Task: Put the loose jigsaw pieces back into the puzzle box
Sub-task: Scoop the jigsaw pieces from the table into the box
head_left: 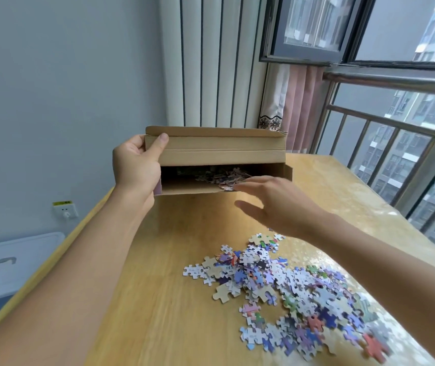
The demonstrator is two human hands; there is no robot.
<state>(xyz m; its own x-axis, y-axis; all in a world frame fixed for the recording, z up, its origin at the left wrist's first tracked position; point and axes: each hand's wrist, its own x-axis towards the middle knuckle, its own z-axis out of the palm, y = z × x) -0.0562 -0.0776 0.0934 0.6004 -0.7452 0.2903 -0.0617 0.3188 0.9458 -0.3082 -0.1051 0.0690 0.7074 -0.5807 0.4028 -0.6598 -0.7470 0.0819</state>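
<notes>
My left hand [138,165] grips the left end of a brown cardboard puzzle box [221,151], held up above the table with its open side facing me and its flap raised. Several jigsaw pieces [224,177] lie inside it, toward the right. My right hand [274,204] hovers just in front of the box opening, fingers spread and empty, fingertips at the lower edge by those pieces. A pile of loose jigsaw pieces [290,289] is scattered on the wooden table [158,299], below and to the right of my right arm.
The table's left edge [52,254] drops to a white storage bin [7,265] and a wall socket [65,209]. White curtains [211,62] hang behind the box. A window with a metal railing [396,122] runs along the table's right side.
</notes>
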